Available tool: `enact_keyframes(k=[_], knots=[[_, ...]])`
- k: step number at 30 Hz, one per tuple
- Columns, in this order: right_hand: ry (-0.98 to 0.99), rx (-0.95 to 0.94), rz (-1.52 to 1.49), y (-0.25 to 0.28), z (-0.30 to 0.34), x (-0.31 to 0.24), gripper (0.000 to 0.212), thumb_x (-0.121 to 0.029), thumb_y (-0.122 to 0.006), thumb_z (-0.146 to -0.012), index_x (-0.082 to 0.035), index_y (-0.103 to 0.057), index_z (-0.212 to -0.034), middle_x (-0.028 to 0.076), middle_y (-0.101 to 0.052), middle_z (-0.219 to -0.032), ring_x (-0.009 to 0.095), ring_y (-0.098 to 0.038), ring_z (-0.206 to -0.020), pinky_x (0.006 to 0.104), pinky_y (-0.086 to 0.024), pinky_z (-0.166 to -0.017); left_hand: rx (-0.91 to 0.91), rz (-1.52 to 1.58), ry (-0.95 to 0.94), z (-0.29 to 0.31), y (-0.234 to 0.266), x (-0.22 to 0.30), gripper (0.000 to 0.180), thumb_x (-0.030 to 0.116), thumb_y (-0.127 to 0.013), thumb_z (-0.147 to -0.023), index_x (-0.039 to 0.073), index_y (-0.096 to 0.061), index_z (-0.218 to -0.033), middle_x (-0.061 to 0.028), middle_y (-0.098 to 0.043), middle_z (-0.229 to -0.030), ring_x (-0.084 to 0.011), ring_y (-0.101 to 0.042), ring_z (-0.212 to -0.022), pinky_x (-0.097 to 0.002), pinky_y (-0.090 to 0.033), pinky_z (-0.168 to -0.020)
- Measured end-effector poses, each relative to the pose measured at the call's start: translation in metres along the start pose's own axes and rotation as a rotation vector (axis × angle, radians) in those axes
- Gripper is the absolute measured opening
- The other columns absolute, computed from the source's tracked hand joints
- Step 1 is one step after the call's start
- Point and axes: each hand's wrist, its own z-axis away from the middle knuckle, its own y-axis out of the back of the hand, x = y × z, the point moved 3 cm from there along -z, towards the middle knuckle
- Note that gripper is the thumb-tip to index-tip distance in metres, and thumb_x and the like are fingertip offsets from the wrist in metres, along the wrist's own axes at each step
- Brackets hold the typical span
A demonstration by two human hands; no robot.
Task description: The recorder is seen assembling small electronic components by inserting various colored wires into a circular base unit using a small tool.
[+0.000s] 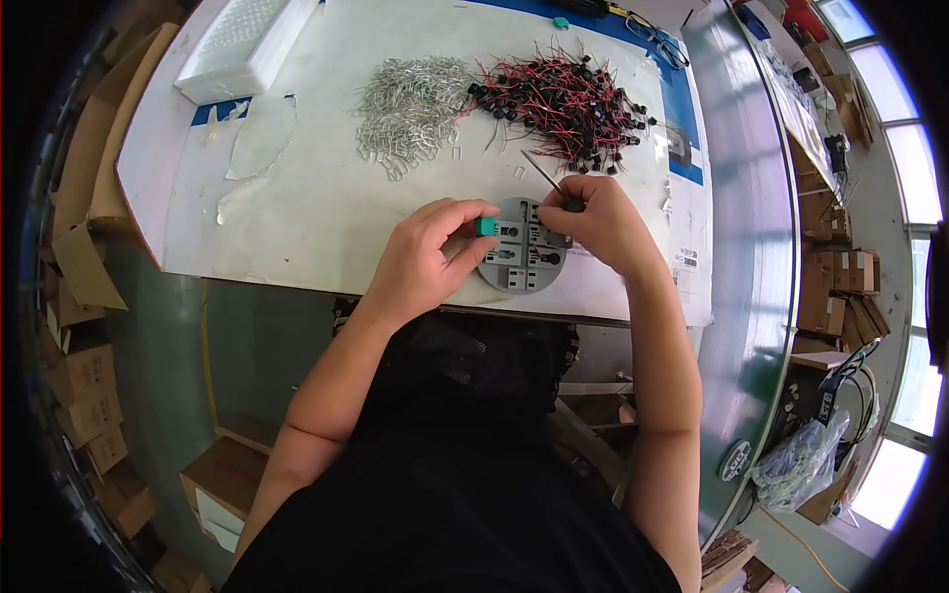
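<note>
A round grey fixture [510,276] with recessed slots lies near the front edge of the table, small dark and metal parts sitting in several slots. At its left rim, my left hand [420,252] is closed, pinching a small green block [484,226] between thumb and fingers. My right hand [603,222] is over the fixture's right side, closed around the dark handle of a thin tool like a screwdriver [542,172]. Its metal shaft points up and left, away from the fixture. The right fingertips hide part of the fixture.
Beyond the hands lie a pile of bent metal wire clips [410,109] and a heap of black parts with red wires [568,104]. A white foam tray [247,44] stands far left, glasses [667,44] far right. Cardboard boxes [94,395] line the left.
</note>
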Motion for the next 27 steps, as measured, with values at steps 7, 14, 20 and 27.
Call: enact_keyframes(k=[7,14,20,27], knots=[[-0.025,0.035,-0.058,-0.003,0.0,0.01,0.02,-0.017,-0.078,-0.091,0.003,-0.075,-0.093,-0.002,-0.068,-0.08,0.005,-0.056,-0.07,0.0242,-0.045,-0.063,0.005,0.003,0.004,-0.001,-0.002,0.0,0.028,0.005,-0.08,-0.092,0.002,-0.071,-0.119,-0.0103,-0.072,-0.1,-0.0217,-0.072,-0.084,-0.0333,-0.059,-0.076],[-0.026,0.034,-0.092,-0.006,0.0,0.014,0.021,-0.018,-0.077,-0.091,0.003,-0.074,-0.091,-0.002,-0.067,-0.079,0.005,-0.055,-0.069,0.0247,-0.045,-0.061,0.002,-0.032,0.021,0.001,-0.001,0.002,0.029,0.006,-0.08,-0.093,0.002,-0.07,-0.12,-0.0101,-0.072,-0.1,-0.0217,-0.071,-0.084,-0.0333,-0.059,-0.077],[-0.03,0.119,0.028,-0.008,-0.006,0.013,0.032,-0.028,-0.078,-0.089,0.004,-0.073,-0.088,0.004,-0.068,-0.074,0.011,-0.057,-0.064,0.0298,-0.048,-0.059,0.009,0.006,0.017,0.0,-0.002,0.001,0.028,0.006,-0.079,-0.093,0.002,-0.071,-0.12,-0.0105,-0.072,-0.099,-0.0224,-0.072,-0.085,-0.0338,-0.058,-0.076],[-0.103,0.15,-0.37,-0.006,0.007,0.02,0.035,-0.037,-0.075,-0.101,-0.004,-0.073,-0.09,-0.004,-0.059,-0.072,0.005,-0.048,-0.058,0.0245,-0.038,-0.052,0.029,-0.093,-0.065,-0.013,0.002,0.018,0.026,0.01,-0.075,-0.096,0.004,-0.073,-0.121,-0.0127,-0.072,-0.097,-0.0286,-0.071,-0.085,-0.038,-0.057,-0.078]])
